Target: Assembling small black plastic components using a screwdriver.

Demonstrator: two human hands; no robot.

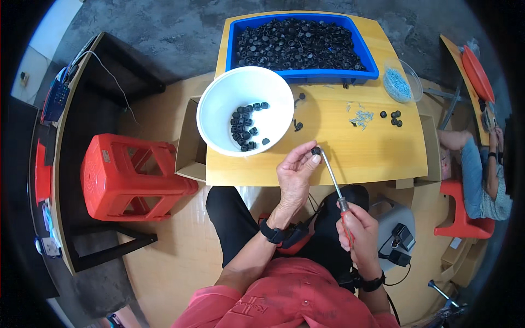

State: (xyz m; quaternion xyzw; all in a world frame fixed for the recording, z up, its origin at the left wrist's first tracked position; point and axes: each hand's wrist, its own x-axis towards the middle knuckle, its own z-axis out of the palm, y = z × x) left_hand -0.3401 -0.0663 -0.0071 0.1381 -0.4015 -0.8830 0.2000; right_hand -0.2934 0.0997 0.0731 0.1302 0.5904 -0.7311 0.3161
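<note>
Left hand (295, 173): pinches a cap (315, 151) over the surface (377, 154), by its near edge.
Right hand (359, 229): grips a screwdriver (332, 176).
Tip (322, 152): at cap; slanted pressure could skid it thumbward.

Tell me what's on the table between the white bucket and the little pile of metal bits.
In the head view, a few small black pieces lie near the bucket; beyond them, bare table.
</note>
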